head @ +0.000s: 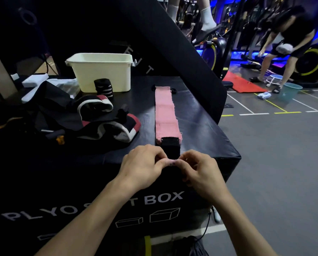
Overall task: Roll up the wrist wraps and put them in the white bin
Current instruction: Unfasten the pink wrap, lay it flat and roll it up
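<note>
**Pink wrap at the box's near edge**

Pink wrist wrap [166,115] runs toward 12 o'clock; left hand [142,166] and right hand [199,169] pinch its black near end at the plyo box [200,126] edge, fingertips hidden. White bin [101,72] stands at 11 o'clock.

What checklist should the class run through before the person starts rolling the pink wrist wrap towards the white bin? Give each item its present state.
1. Pink wrist wrap lies flat and straight on the black plyo box: ok.
2. Left hand and right hand both pinch the wrap's black near end: ok.
3. First fold started evenly: cannot tell, fingers hide the edge.
4. White bin stands upright and open: ok.
5. Room inside the bin: cannot tell, its inside barely shows.
6. Other wraps lie to the left, apart from the pink one: ok.
</note>
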The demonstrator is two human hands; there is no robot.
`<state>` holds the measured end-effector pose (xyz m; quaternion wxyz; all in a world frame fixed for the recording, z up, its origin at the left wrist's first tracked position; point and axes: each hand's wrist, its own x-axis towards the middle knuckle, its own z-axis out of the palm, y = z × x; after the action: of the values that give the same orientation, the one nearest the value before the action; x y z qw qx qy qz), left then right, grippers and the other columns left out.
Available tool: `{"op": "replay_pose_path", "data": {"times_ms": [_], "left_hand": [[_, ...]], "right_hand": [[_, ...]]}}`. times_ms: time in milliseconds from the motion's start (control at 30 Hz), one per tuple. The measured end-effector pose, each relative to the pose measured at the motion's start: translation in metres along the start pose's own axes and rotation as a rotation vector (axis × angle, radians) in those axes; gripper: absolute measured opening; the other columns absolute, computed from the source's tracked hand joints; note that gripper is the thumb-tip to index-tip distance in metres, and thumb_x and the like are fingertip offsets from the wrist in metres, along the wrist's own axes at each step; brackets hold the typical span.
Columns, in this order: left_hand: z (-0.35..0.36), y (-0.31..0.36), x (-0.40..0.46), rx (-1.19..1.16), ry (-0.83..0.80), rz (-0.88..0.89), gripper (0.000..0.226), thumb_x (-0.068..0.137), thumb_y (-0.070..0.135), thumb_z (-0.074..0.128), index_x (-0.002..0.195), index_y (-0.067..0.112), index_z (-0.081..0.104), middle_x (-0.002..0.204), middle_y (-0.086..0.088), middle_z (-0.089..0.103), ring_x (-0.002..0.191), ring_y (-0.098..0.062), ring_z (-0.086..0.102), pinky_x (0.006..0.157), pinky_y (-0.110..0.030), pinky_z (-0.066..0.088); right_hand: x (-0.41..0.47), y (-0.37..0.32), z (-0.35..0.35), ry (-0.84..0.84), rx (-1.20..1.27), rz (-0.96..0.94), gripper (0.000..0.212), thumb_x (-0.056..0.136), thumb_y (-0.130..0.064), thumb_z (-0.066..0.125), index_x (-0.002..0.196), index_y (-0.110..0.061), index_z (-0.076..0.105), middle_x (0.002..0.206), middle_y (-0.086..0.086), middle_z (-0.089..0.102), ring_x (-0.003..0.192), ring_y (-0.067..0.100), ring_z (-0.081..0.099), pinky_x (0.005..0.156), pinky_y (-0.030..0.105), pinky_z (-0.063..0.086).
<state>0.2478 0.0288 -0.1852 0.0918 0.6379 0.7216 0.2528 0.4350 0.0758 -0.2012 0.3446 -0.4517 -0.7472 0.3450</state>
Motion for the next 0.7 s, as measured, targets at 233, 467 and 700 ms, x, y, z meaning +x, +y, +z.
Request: {"op": "replay_pose_path", "data": {"times_ms": [233, 467, 700], "left_hand": [[-0.005, 0.005, 0.004, -0.053, 0.07, -0.038, 0.018, 0.083, 0.061, 0.067, 0.094, 0.045, 0.065, 0.082, 0.019, 0.07, 0.085, -0.01, 0.068, 0.08, -0.039, 0.057], [-0.01, 0.001, 0.002, 0.092, 0.05, 0.092, 0.028, 0.085, 0.061, 0.071, 0.103, 0.04, 0.066, 0.085, 0.019, 0.058, 0.087, -0.001, 0.055, 0.072, -0.03, 0.046], [-0.007, -0.002, 0.011, 0.104, 0.037, 0.127, 0.024, 0.096, 0.058, 0.058, 0.103, 0.037, 0.067, 0.094, 0.018, 0.056, 0.1, -0.006, 0.052, 0.076, -0.034, 0.047]], "right_hand": [[0.03, -0.014, -0.011, -0.178, -0.129, 0.138, 0.028, 0.096, -0.035, 0.067, 0.079, -0.013, 0.068, 0.059, 0.001, 0.065, 0.05, 0.021, 0.07, 0.055, 0.043, 0.063], [0.047, -0.016, -0.01, -0.243, -0.071, 0.273, 0.032, 0.095, -0.034, 0.068, 0.076, -0.008, 0.064, 0.053, 0.001, 0.057, 0.045, 0.017, 0.065, 0.048, 0.032, 0.056], [0.031, -0.005, -0.009, -0.001, -0.232, -0.118, 0.014, 0.086, -0.039, 0.076, 0.086, -0.031, 0.065, 0.069, -0.009, 0.066, 0.058, 0.007, 0.065, 0.065, 0.036, 0.057]]}}
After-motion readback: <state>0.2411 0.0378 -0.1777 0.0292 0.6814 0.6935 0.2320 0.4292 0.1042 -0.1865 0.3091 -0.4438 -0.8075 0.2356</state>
